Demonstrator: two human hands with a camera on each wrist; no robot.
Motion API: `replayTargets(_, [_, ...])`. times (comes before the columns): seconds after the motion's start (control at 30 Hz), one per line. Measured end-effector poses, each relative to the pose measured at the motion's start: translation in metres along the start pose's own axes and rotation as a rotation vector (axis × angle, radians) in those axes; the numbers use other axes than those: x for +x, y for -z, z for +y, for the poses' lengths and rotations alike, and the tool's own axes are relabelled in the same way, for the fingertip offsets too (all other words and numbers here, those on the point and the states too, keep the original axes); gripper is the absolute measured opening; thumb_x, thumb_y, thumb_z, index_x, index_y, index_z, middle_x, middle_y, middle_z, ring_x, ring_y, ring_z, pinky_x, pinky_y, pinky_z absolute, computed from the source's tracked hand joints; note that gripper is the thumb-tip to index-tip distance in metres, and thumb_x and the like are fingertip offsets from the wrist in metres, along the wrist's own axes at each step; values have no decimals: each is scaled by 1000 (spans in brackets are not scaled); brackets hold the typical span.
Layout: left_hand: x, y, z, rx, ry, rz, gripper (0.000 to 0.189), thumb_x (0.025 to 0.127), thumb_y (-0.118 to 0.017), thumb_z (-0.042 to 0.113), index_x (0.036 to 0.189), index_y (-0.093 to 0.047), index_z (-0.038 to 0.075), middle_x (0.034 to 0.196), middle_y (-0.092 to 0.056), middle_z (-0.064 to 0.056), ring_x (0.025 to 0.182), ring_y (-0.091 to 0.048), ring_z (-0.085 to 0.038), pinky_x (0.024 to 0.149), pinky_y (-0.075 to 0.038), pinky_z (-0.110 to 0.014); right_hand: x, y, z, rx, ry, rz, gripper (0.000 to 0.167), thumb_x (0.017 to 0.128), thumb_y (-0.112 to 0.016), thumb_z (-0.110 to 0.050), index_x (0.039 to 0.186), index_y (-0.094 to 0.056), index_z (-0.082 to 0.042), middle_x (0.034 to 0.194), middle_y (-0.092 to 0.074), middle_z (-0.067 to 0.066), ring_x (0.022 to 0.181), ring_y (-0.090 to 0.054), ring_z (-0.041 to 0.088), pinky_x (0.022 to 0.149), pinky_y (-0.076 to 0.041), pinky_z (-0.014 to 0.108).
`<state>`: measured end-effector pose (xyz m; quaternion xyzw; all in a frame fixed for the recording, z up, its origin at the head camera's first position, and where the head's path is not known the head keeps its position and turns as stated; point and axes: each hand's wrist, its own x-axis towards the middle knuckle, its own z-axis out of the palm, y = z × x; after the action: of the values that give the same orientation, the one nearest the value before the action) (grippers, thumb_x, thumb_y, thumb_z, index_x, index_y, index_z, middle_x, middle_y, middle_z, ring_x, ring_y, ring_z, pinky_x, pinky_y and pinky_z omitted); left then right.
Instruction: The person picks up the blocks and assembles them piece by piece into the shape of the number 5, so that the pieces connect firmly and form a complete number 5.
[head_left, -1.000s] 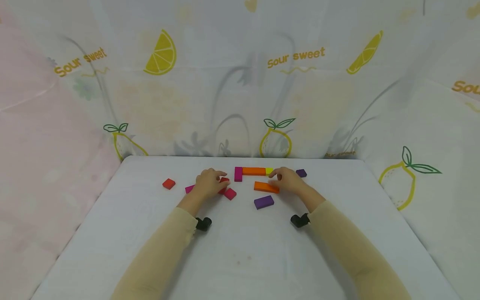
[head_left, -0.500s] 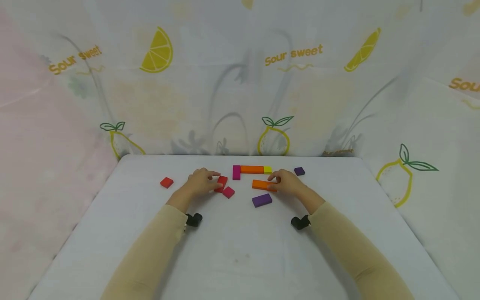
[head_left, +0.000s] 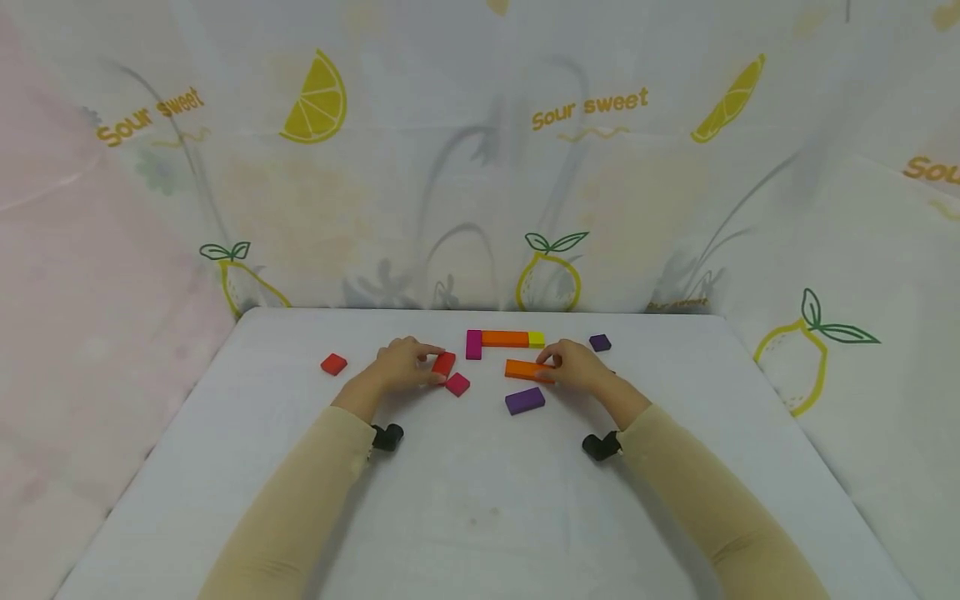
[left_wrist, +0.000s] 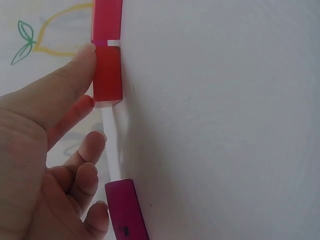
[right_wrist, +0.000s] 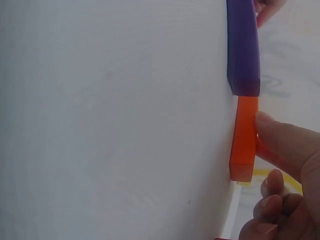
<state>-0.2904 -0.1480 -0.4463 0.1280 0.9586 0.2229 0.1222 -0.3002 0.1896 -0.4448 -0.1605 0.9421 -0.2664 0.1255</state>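
Note:
My left hand (head_left: 396, 365) pinches a red block (head_left: 444, 365) between thumb and index finger on the white table. In the left wrist view the thumb lies against that block's side, and the other fingers are bent near a magenta block (left_wrist: 127, 210). A small pinkish-red block (head_left: 457, 384) sits just in front of the red one. My right hand (head_left: 576, 365) holds the right end of an orange block (head_left: 525, 370) between thumb and index finger. Nearer to me lies a purple block (head_left: 525, 401), which stands in line with the orange block (right_wrist: 245, 140) in the right wrist view.
Behind the hands, a magenta block (head_left: 473, 344), a long orange block (head_left: 505, 339) and a yellow block (head_left: 536, 340) form a row. A small red block (head_left: 333, 364) lies far left, a dark purple one (head_left: 600, 342) back right. Patterned cloth (head_left: 420, 192) hangs beyond the table (head_left: 480, 492).
My left hand has shifted slightly left, and its thumb and index finger have come onto the red block. It now hides a magenta block. My right hand has stayed at the orange block.

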Motion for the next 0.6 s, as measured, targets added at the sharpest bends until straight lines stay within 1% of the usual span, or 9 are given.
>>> replayTargets(0.13, [-1, -3, 1, 14, -19, 4, 61, 87, -76, 44, 142, -59, 23, 120, -59, -10, 115, -49, -29, 96, -39, -50, 0, -1, -1, 10, -18, -13, 22, 92, -74, -23, 111, -74, -11, 86, -54, 7, 80, -50, 22, 69, -42, 31])
replayTargets(0.23, [-1, -5, 3, 16, -32, 7, 60, 87, -76, 44, 141, -59, 22, 119, -59, -10, 115, -49, -29, 96, -38, -50, 0, -2, -2, 13, -16, -16, 22, 92, -74, -23, 110, -74, -11, 86, -54, 7, 81, -50, 23, 70, -41, 32])
replayTargets(0.43, [-3, -8, 9, 3, -24, 9, 59, 86, -77, 44, 139, -61, 23, 120, -58, -8, 114, -50, -27, 96, -41, -50, 0, -3, -6, 8, -27, -29, 22, 91, -75, -25, 109, -74, -12, 88, -55, 6, 83, -50, 22, 71, -41, 31])
replayTargets(0.6, [-4, -11, 16, -8, -13, 15, 59, 85, -78, 44, 138, -62, 24, 121, -59, -8, 115, -50, -27, 98, -41, -50, -1, -3, -12, 3, -26, -43, 23, 91, -75, -25, 110, -74, -12, 87, -56, 7, 83, -51, 23, 71, -42, 31])
